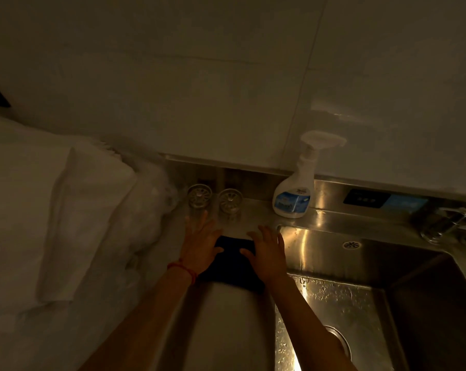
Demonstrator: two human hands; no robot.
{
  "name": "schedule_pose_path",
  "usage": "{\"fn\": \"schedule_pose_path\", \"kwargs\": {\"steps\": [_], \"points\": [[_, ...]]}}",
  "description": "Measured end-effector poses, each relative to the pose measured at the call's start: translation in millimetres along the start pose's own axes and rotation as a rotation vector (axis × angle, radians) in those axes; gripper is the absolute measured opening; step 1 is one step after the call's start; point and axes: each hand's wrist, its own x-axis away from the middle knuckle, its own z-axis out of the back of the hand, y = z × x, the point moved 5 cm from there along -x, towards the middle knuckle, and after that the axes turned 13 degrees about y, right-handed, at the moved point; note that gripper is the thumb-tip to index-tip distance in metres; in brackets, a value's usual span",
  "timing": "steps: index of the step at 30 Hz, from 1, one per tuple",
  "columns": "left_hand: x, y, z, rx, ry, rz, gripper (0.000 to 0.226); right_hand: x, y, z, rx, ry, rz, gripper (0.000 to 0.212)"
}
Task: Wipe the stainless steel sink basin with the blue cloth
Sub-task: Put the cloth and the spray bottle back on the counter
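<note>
A: Lying flat on the steel counter just left of the sink basin (360,303), the blue cloth (230,263) looks nearly black in this dim light. Where are the hands?

B: Both on it. The left hand (201,243) presses its left edge, the right hand (266,253) its right edge, fingers straight and spread; neither one is clasping it.

A: Why flat like that?

B: My guess is they are smoothing or squaring the cloth before picking it up; the basin itself shows water drops and no cloth in it, so wiping seems not yet begun.

A: What else is near the cloth?

B: Behind it, two sink strainers (215,198) stand against the back ledge, the left fingertips close to one. Behind and to the right, a spray bottle (297,188) stands on the ledge by the basin's back corner. To the left, white bedding-like fabric (52,215) bulks close.

A: Anything in the way?

B: Between cloth and basin, nothing I can see. The faucet (448,223) sits well right of the cloth.
</note>
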Motion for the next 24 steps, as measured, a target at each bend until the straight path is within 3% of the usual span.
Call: {"fn": "schedule_pose_path", "kwargs": {"steps": [3,6,13,19,22,24], "points": [[4,3,-1,0.048,0.085,0.029,0.052,3,-10,5,-0.041,0.083,0.068,0.041],[14,7,8,0.016,0.097,0.001,0.028,6,-15,6,-0.008,0.156,0.098,0.025],[42,13,-4,0.089,-0.082,-0.092,0.080,25,-23,4,0.082,0.072,0.165,0.048],[53,8,-6,-0.075,-0.072,-0.111,0.079,45,-25,0,0.099,0.023,0.207,0.064],[53,11,-10,-0.053,-0.033,-0.090,0.096,48,-24,-2,0.124,0.082,0.270,0.062],[53,14,-7,-0.048,0.008,-0.074,0.096,48,-23,-5,0.131,0.104,0.276,0.073]]}}
